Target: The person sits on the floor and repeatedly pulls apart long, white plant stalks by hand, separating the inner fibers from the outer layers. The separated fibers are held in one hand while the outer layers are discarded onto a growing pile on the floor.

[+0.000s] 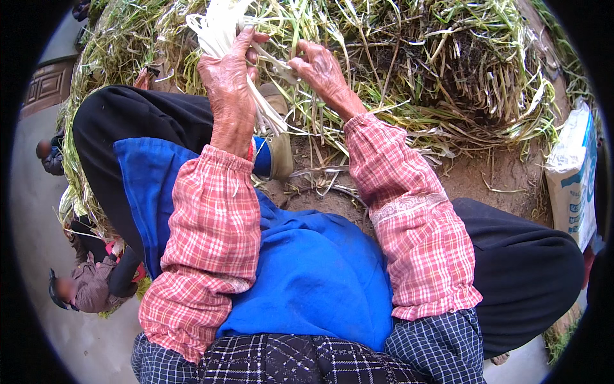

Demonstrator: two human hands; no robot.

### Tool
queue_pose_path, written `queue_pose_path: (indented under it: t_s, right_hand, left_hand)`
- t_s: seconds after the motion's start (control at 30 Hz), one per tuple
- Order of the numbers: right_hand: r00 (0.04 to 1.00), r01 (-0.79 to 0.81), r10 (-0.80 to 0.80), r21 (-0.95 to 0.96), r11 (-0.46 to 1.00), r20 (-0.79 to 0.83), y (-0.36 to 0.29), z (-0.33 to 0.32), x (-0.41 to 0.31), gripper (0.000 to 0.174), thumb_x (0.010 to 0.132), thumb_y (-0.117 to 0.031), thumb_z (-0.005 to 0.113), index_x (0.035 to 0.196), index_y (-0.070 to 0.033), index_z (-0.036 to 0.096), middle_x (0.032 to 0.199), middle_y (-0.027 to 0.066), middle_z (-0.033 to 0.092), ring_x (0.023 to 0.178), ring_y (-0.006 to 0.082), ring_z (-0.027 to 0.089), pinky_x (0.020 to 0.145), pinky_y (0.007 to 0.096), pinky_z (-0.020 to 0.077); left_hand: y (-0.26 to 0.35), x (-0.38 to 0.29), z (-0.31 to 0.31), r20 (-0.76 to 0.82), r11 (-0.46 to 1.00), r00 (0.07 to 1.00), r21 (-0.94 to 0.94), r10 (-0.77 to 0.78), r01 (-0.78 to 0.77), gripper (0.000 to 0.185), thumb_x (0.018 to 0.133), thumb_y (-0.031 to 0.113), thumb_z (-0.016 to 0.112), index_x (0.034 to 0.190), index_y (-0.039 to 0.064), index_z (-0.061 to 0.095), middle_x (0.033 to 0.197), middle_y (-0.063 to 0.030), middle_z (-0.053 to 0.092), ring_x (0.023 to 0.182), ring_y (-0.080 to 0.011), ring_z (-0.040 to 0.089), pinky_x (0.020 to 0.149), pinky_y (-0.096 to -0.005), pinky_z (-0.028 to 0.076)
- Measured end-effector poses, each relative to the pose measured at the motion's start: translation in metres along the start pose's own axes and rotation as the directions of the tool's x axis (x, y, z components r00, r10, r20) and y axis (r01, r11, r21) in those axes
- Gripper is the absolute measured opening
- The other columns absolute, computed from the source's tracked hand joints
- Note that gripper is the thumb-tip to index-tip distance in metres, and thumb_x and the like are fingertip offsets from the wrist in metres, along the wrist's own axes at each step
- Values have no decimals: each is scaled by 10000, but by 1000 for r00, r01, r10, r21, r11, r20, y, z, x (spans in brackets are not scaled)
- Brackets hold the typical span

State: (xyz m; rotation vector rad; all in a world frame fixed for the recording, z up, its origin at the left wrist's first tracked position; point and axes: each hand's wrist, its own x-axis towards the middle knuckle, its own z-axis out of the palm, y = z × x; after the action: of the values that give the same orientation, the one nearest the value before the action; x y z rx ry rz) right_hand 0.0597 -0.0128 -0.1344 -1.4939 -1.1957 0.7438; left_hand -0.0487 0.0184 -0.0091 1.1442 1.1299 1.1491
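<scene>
My left hand [230, 72] is closed around a bundle of pale white plant stalks [216, 31], whose lower ends [268, 113] come out below the palm, above a shoe [282, 139]. Just right of it, my right hand [314, 67] pinches at a thin stalk that runs across from the bundle; the fingertips partly hide what they hold. Beyond both hands lies a heap of green and yellowed stalks [374, 43], with dark roots or soil [407, 62] showing on its right part.
A carton or packet with blue print [571, 177] stands at the far right. Loose stalks lie on the brown ground [494, 185] before my knees. At the left, another person [96, 288] sits low, a further person [53, 156] is farther off, and a panelled wooden door [48, 86] is behind.
</scene>
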Motion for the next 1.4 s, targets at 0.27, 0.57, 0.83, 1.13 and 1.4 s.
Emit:
queue_pose_path:
  t_s: [0.27, 0.57, 0.83, 1.13, 1.4]
  right_hand:
    - [1000, 24, -24, -59, 998, 6, 7, -1, -12, 243, 788, -241, 540, 913, -39, 590, 786, 183, 668, 743, 357, 652, 679, 442, 512]
    - [999, 27, -25, -27, 999, 44, 19, 5, -28, 225, 852, -189, 551, 975, -1, 559, 848, 205, 671, 791, 346, 659, 715, 398, 508]
    - [995, 15, -9, -57, 998, 101, 24, 13, -41, 180, 826, -179, 525, 934, -34, 523, 717, 218, 607, 692, 405, 611, 629, 486, 476]
    - [937, 222, -55, -463, 858, 345, 39, 38, -75, 131, 850, -105, 521, 947, -51, 451, 677, 173, 605, 667, 357, 621, 579, 454, 456]
    - [902, 342, -106, -544, 766, 418, 60, 39, -113, 187, 817, -47, 539, 986, -41, 459, 697, 155, 631, 679, 342, 643, 610, 424, 493]
  left_hand:
    - [11, 6, -7, 62, 993, 992, -39, 109, -107, 44, 829, 74, 677, 820, 33, 664, 648, -30, 645, 461, -19, 457, 375, -158, 289]
    - [16, 35, -42, 217, 996, 974, -68, 65, -51, 163, 876, 125, 652, 1018, 47, 637, 814, -27, 642, 604, -39, 530, 441, -161, 371]
    - [56, 26, -32, 151, 995, 984, -40, 96, -91, 114, 900, 135, 622, 991, 67, 619, 742, 13, 599, 549, -5, 488, 421, -132, 341]
    - [101, -4, -18, 64, 925, 923, -57, 379, -376, 179, 901, 123, 612, 1040, 13, 581, 745, 5, 574, 533, -18, 460, 429, -129, 349]
    - [161, 24, -85, 394, 966, 899, -239, 190, -100, 193, 936, 54, 546, 1076, -80, 537, 879, -98, 578, 687, -93, 526, 492, -175, 439]
